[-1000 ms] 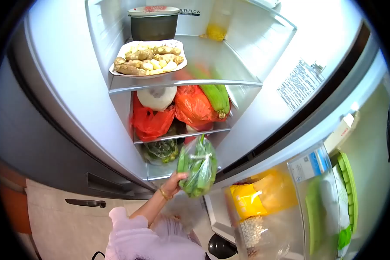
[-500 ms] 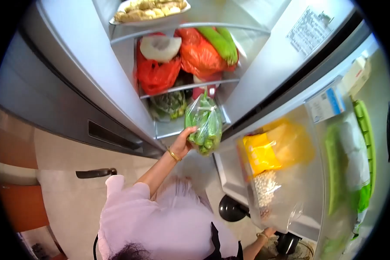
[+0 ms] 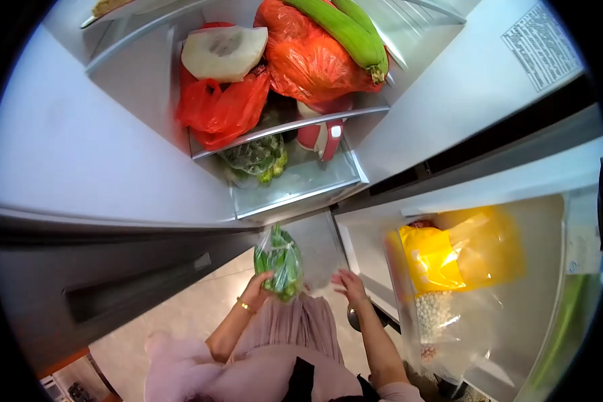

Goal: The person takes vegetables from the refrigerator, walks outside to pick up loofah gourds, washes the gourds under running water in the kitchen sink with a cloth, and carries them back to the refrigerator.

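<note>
My left hand is closed on a clear plastic bag of green vegetables, with the thumb laid over the bag's side. The bag hangs in front of the fridge, below its lowest visible shelf. To the right of the bag, my right hand is held out with its fingers apart, touching nothing. Another bag of leafy greens lies at the left of the lower compartment. Beside it stands a red and white handled container.
A cut pale melon, red plastic bags and long green gourds fill the shelf above. The open right door holds a yellow packet and a bag of white beans or nuts. The left door stands open.
The bag of green vegetables has moved away from the fridge shelf toward my body in my left hand. My right hand has come from the right door to the middle.
</note>
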